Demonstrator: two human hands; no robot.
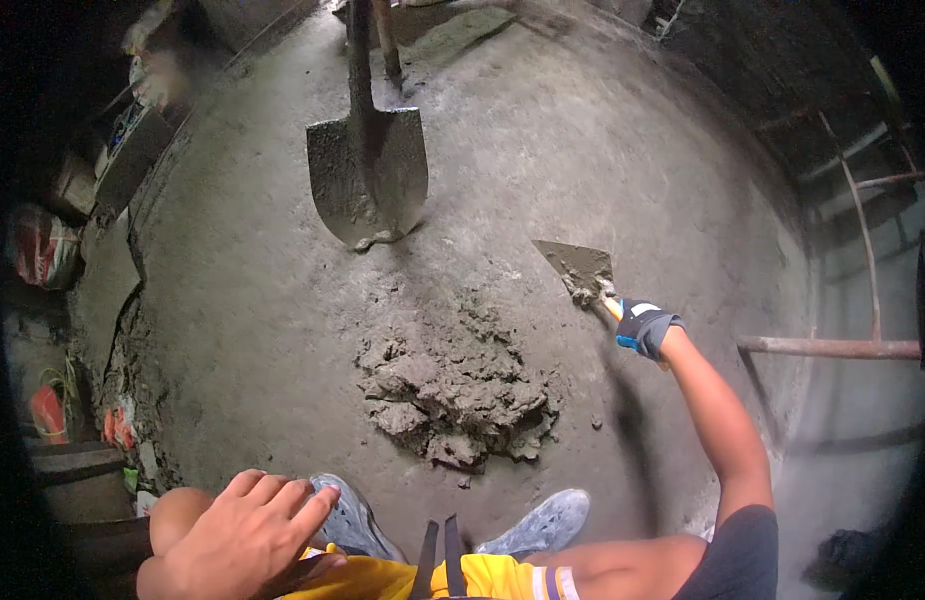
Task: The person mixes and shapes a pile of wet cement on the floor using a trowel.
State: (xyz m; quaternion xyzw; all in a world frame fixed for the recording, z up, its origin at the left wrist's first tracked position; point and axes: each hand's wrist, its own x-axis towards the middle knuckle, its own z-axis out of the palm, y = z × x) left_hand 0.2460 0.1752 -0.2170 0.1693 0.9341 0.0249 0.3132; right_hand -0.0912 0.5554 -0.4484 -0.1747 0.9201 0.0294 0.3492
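My right hand (646, 327), in a dark and blue glove, grips the handle of a pointed trowel (580, 265). The trowel is held out to the right, its blade pointing left and smeared with wet mortar. A rough heap of grey mortar (458, 390) lies on the floor in front of my feet, to the left of the trowel and apart from it. My bare left hand (253, 525) rests over my left knee with its fingers stretched out and nothing in it.
Beyond the heap a mortar-stained shovel (368, 175) stands blade down, beside a wooden handle (387, 40). Metal bars (833, 347) stick out at the right. Buckets (83, 480) and bags (48, 245) line the left edge. My grey clogs (538, 522) are on the concrete floor (233, 300).
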